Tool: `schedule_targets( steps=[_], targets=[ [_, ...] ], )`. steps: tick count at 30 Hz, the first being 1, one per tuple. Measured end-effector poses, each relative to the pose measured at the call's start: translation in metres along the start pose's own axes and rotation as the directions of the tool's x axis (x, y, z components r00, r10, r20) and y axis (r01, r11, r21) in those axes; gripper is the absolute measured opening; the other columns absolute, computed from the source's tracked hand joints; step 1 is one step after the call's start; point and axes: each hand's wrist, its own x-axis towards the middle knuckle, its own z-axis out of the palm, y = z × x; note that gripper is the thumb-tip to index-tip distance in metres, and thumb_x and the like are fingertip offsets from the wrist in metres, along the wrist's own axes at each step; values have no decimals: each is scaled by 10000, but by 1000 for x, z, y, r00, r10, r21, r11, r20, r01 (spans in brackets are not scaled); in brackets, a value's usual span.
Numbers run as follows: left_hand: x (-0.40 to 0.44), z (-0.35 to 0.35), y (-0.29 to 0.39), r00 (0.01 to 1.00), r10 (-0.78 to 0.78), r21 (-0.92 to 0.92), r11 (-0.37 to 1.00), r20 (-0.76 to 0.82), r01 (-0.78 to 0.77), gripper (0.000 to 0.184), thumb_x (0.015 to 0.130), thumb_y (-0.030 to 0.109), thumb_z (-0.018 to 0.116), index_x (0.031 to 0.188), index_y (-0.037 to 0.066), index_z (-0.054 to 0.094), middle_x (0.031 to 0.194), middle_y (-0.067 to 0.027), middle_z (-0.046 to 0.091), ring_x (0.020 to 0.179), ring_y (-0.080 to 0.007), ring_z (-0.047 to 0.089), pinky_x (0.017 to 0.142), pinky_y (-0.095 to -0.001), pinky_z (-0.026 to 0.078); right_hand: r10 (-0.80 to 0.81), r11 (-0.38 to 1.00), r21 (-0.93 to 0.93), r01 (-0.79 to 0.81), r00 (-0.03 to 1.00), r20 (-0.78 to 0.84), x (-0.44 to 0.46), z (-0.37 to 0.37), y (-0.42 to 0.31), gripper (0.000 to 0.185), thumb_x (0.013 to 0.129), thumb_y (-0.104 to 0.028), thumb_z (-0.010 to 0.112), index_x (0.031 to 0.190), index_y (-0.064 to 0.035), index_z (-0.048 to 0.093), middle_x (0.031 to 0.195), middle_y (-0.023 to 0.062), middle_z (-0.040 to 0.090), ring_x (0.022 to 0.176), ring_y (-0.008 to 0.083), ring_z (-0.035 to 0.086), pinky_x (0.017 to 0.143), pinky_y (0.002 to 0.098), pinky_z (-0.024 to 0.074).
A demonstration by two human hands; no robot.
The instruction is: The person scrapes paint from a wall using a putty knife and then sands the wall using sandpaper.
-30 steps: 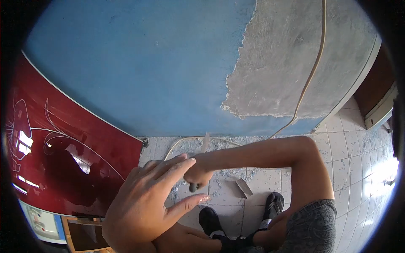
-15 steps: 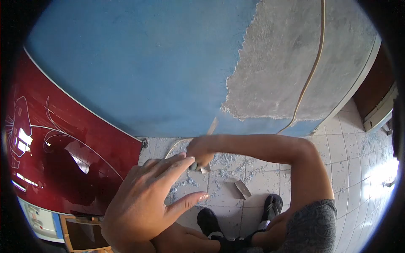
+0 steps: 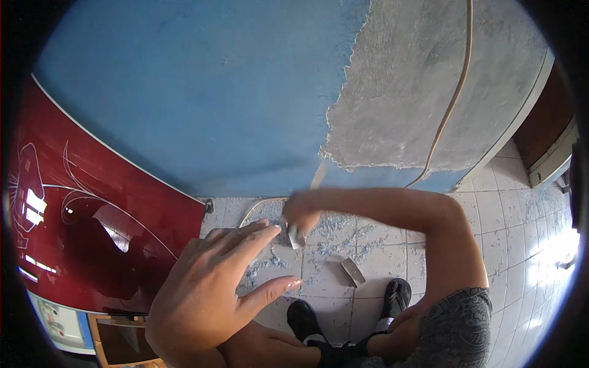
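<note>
My right hand (image 3: pixel 300 208) is closed around a scraper, its handle hidden in the fingers. The narrow blade of the scraper (image 3: pixel 318 176) points up at the blue paint near the ragged lower edge of the bare patch. A flat metal piece (image 3: pixel 296 237) shows just below this hand; whether it belongs to the scraper I cannot tell. Nearer to me, my left hand (image 3: pixel 211 288) is held up with fingers stretched and thumb apart, holding nothing. The wall has blue paint (image 3: pixel 202 92) on the left and a grey stripped area (image 3: pixel 411 104) on the right.
Blue-grey paint flakes (image 3: pixel 337 245) litter the tiled floor, where a loose metal blade-like piece (image 3: pixel 352 272) lies. A beige cable (image 3: pixel 451 110) runs down the wall. At left stands a glossy red panel (image 3: pixel 123 214). My dark shoes (image 3: pixel 304 319) are below.
My right hand has shifted slightly right and up, and the scraper's blade has moved with it toward the edge of the stripped area. The left hand has barely moved.
</note>
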Motion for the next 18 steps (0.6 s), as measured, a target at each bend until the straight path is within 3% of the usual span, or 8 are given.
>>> schedule_targets(
  steps=[3,6,10,12,15,18],
  targets=[
    [-1,-1,0,1000,4,31,1000,-24,-3,598,865,328,767,1334,15,567,1333,-237,588,1220,-398,581,1033,-473,449,16,980,-198,0,997,75,15,-1,-1,406,789,-376,670,1020,-42,686,1084,182,684,899,395,678,877,477,533],
    [1,-1,1,1000,14,34,999,5,-14,595,865,319,766,1335,16,566,1330,-237,590,1228,-394,575,1040,-471,442,22,996,-89,-18,999,41,20,-2,-63,363,804,-349,655,1011,-53,693,1020,177,702,910,382,684,845,474,547],
    [2,-1,4,1000,1,22,1000,15,-1,598,862,320,766,1338,19,565,1334,-239,587,1236,-390,569,1048,-470,435,162,986,38,-164,985,56,-18,-26,-2,393,795,-408,692,969,-56,681,912,158,719,934,364,688,835,469,554],
    [2,-1,3,1000,0,16,1000,1,0,601,860,321,767,1338,18,566,1340,-243,583,1240,-392,567,1049,-470,435,136,979,-143,-144,989,-61,4,-10,-11,402,802,-399,694,1029,-68,677,970,160,720,955,366,685,847,476,550],
    [2,0,0,1000,9,13,1000,3,-9,601,859,323,767,1336,15,568,1345,-247,579,1243,-395,567,1048,-471,440,88,987,-142,-69,988,130,16,-7,-67,343,835,-386,643,984,-89,728,1138,175,688,1055,375,656,902,461,538],
    [1,1,-2,1000,-6,19,1000,9,6,597,859,323,768,1331,13,572,1341,-246,582,1239,-394,570,1044,-471,443,-85,980,-178,91,996,39,20,15,-21,417,823,-411,651,991,-36,719,1104,192,702,1025,373,670,883,477,541]
  ],
)
